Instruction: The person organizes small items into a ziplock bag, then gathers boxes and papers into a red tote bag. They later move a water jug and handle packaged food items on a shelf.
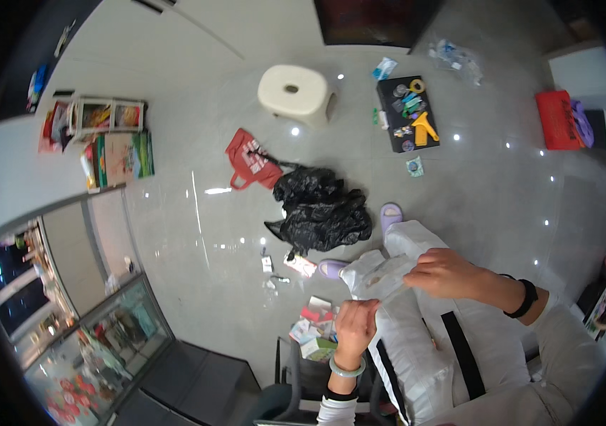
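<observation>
A clear plastic bag (388, 278) is stretched between my two hands, above my knees in white trousers. My left hand (355, 327), with a pale bangle at the wrist, pinches its lower left edge. At the bag's right side, my right hand (439, 274) has its fingers closed on the other edge; a black band circles that wrist. Something small and brownish shows through the bag, too blurred to name. On the floor beyond my feet in purple slippers (391, 214) lies a crumpled black plastic bag (329, 218), touching a red tote bag (252, 160).
A cream plastic stool (292, 93) stands farther out. Right of it, a black board (400, 139) carries yellow tape, a yellow tool and small items. Boxes and papers (318, 330) are piled beside a chair. A glass cabinet (100, 357) is at lower left, a red bag (557, 120) far right.
</observation>
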Demonstrator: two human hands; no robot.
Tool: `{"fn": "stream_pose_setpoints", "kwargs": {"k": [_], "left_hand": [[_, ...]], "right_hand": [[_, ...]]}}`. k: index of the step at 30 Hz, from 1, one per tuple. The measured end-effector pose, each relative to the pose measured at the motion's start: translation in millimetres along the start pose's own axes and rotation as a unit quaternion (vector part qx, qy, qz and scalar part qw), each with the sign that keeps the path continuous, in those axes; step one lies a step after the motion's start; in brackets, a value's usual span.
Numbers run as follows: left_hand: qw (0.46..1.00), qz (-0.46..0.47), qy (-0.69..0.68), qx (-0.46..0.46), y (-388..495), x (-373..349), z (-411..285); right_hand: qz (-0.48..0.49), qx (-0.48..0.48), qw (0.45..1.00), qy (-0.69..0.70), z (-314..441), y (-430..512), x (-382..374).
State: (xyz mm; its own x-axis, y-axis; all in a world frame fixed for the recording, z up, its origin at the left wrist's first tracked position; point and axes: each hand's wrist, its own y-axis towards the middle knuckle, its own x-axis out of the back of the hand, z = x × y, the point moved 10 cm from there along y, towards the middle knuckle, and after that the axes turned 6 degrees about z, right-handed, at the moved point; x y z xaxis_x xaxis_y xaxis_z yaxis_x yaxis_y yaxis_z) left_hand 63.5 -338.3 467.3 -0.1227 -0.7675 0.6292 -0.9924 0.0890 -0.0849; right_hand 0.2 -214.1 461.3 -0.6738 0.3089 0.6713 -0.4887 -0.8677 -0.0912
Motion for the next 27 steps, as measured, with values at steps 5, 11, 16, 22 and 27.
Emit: {"fn": "stream_pose_setpoints", "kwargs": {"k": [5,11,16,22,27], "left_hand": [[0.997,0.065,-0.001,-0.045,-4,-28,-14],[0.999,-0.017,-0.039,0.023,-13,-26,1],[0.996,-0.056,-0.06,0.036,-25,-22,14],[0.987,-0.118,-0.078,0.076,-50,-7,30],[0.978,-0.153,-0.104,0.096,-72,13,54]], "right_hand": [[0.064,0.017,0.998,0.015,15,1,-18],[0.069,0.024,0.997,-0.013,7,7,-36],[0.109,0.042,0.993,-0.028,11,19,-44],[0.168,0.083,0.982,-0.027,34,47,-62],[0.152,0.094,0.984,-0.015,46,63,-83]]}}
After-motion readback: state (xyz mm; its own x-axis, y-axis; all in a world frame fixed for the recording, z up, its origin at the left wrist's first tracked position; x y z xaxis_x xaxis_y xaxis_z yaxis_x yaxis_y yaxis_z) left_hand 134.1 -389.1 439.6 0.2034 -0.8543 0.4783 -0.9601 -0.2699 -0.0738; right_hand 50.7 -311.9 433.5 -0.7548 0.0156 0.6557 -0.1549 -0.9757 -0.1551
